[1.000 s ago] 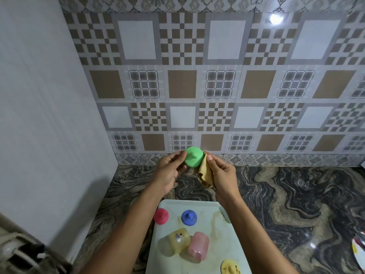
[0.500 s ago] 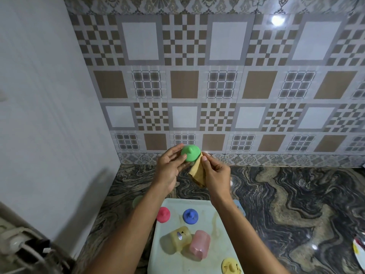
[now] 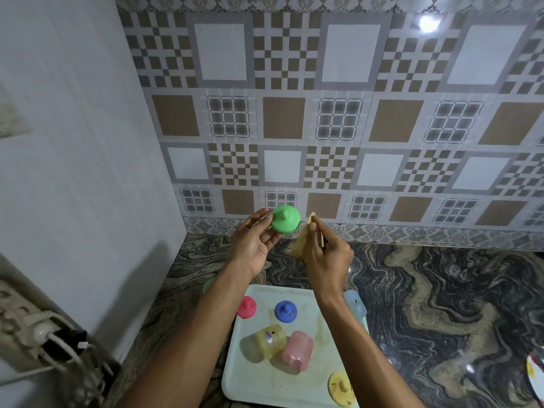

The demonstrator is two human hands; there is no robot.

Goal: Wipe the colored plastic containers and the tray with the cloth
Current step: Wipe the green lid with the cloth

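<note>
Above the far edge of the white tray (image 3: 250, 384), over open marbled counter (image 3: 441, 290), the left hand (image 3: 253, 245) grips the smooth, knobbed green lid (image 3: 285, 219) with thumb and curled fingertips. The right hand (image 3: 326, 260) pinches the tan cloth (image 3: 303, 242), folded to a point. Half a second ago cloth and lid touched; now a narrow gap parts them. A translucent yellow container (image 3: 270, 340) and a pink container (image 3: 297, 350) lie tipped mid-tray.

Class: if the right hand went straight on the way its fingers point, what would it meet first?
Probably the tiled wall: the right hand, pinching the cloth, points up, beside the green lid held by the left hand. Depth unclear; it might graze the lid.
</note>
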